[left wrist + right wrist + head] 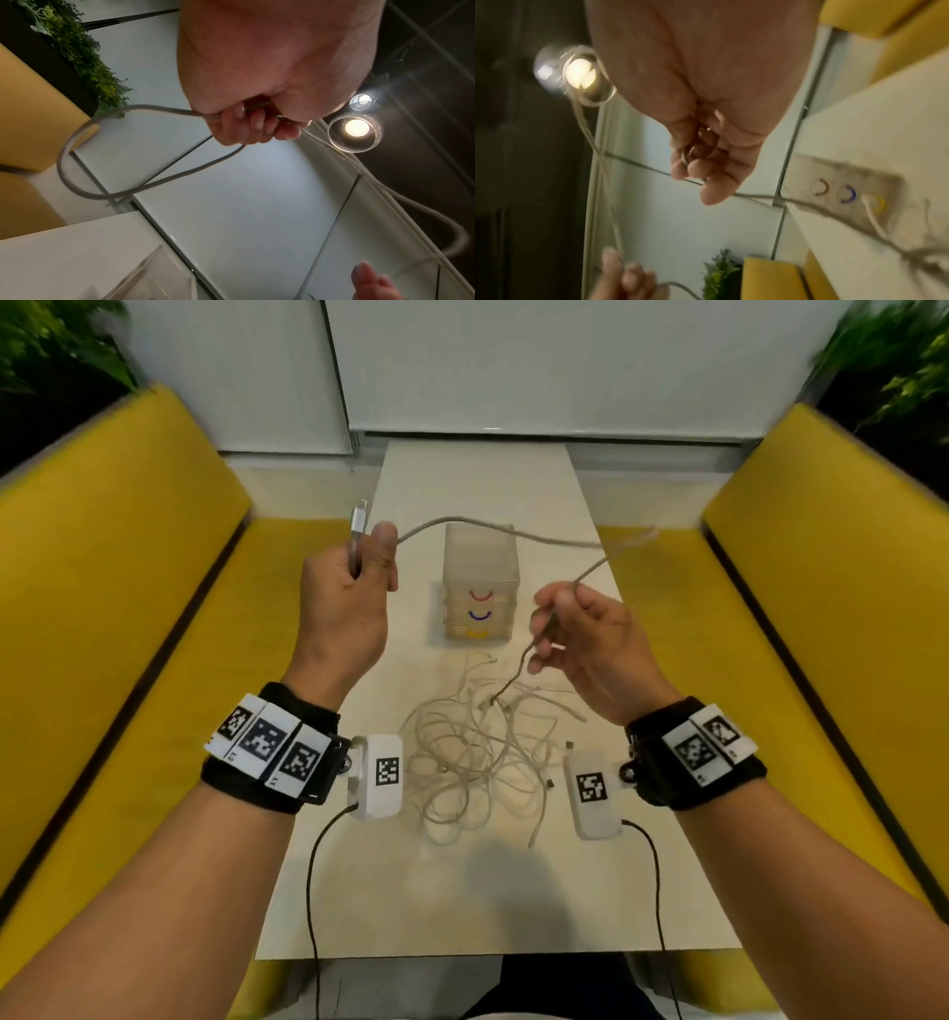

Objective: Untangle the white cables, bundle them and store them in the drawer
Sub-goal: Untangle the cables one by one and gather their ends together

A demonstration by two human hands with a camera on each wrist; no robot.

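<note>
My left hand (354, 577) is raised over the table and grips one white cable (493, 528) near its silver plug (358, 526), which sticks up above the fist. The left wrist view shows the fingers (253, 125) curled round that cable (85, 130). The cable arcs right over the clear drawer unit (480, 588) and runs through my right hand (575, 629), whose fingers (693, 162) curl round it. From there it drops into the tangle of white cables (477, 757) on the table between my wrists. All the unit's drawers look closed.
The narrow white table (462, 906) runs away from me between two yellow benches (102, 608). The drawer unit has red, blue and yellow handles (847, 193). A white wall panel stands behind. Green plants (46, 346) fill the far corners. A ceiling lamp (356, 127) shines overhead.
</note>
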